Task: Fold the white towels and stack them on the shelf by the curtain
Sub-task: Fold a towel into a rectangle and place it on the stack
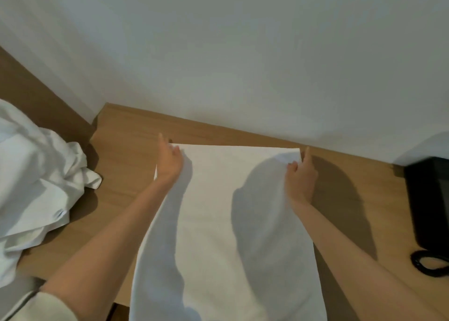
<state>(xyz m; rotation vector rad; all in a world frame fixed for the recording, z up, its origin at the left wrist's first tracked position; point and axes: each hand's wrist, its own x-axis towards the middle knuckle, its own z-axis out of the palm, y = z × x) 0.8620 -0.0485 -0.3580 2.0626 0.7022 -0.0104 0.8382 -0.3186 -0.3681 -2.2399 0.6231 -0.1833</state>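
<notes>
I read left hand (170,161) and right hand (301,178) apart, each pinching a far corner of one towel (213,223) spread between them on the table (126,150); near end cut off. Beyond left hand: one white heap (36,175), pieces uncountable. Beyond right hand: one black box (430,199), cropped.

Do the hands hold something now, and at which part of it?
Yes, the white towel: the left hand grips its far left corner, the right hand its far right corner.

I find no words, labels, brands or numbers to read, neither on the white towel (226,211) in mid-frame nor on the black box (430,199) at the right edge.
</notes>
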